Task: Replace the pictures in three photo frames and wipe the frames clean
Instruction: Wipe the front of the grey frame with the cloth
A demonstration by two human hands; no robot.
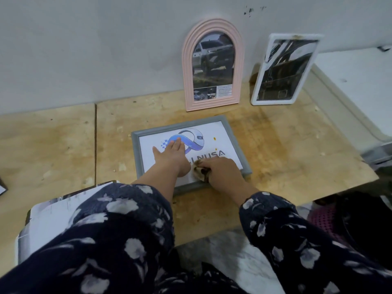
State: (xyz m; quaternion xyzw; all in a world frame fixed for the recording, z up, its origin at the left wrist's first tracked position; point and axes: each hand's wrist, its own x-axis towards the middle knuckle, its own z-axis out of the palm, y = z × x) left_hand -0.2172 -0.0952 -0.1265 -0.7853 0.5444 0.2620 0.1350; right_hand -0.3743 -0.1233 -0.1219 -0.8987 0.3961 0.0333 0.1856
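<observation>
A grey photo frame lies flat on the wooden table, holding a white picture with a blue logo and dark letters. My left hand rests flat on its glass, fingers spread. My right hand presses a small brownish cloth onto the frame's lower part. A pink arched frame with a car photo leans upright on the wall behind. A white rectangular frame with a dark photo leans to its right.
The wooden table ends at a front edge near my arms. Loose printed pictures lie at the lower left under my left sleeve. A white surface stands at the right. A dark object sits at the left border.
</observation>
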